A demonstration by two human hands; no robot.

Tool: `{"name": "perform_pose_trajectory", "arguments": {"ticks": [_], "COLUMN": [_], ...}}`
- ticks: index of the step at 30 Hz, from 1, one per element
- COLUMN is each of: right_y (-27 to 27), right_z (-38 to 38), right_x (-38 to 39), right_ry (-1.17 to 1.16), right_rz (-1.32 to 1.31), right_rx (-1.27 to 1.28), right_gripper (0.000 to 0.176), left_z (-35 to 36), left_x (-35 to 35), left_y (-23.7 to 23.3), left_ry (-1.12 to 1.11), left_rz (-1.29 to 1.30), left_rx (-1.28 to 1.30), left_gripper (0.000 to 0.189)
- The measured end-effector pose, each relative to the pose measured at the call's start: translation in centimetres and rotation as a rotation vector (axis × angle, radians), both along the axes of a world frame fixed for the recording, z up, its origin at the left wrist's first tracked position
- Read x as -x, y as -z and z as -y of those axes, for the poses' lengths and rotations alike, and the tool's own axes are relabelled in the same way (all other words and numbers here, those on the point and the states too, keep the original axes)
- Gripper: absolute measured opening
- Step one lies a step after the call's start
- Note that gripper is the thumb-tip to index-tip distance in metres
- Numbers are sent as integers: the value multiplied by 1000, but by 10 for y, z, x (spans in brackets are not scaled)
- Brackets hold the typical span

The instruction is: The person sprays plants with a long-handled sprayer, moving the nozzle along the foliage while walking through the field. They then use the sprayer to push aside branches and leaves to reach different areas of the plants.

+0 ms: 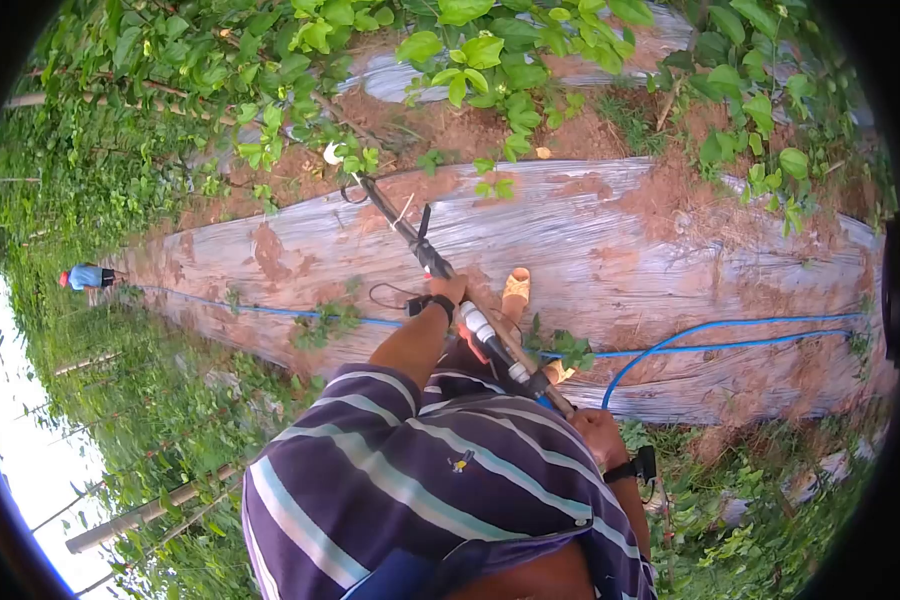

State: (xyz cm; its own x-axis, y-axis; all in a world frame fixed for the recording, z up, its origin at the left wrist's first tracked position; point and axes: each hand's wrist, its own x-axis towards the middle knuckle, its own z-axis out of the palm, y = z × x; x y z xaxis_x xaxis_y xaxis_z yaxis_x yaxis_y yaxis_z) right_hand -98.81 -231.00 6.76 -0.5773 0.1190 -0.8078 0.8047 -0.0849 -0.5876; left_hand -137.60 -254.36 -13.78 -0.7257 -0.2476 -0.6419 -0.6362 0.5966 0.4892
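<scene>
A long pole (pixel 385 210) of black and brown sections slants across the view from upper left to lower right, with white pipe fittings (pixel 477 323) along it. At its far end is a small curved white tip (pixel 332 153), close to the leaves. My left hand (pixel 448 288) is closed around the black section, a band with a small black device at the wrist. Lower right, at the pole's near end, my right hand (pixel 598 437) is closed on it in front of the striped shirt (pixel 400 480). Some of its fingers are hidden.
A blue hose (pixel 670 340) runs along the silvery ground sheet (pixel 560 220) and loops near my right hand. Green vines (pixel 470 70) line both sides. My sandalled foot (pixel 516 284) stands on the sheet. Far left, a person in a blue top (pixel 88 276) stands on the path.
</scene>
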Motion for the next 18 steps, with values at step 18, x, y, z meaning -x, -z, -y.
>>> {"name": "perform_pose_trajectory", "arguments": {"ticks": [18], "right_y": [-53], "right_z": [-8], "right_x": [36], "right_ry": [-304], "right_rz": [-83], "right_rx": [-622], "right_gripper": [29], "left_z": [-52], "left_x": [4], "left_y": [-120], "left_ry": [-555], "left_rz": [97], "left_rx": [-719], "left_gripper": [6]}}
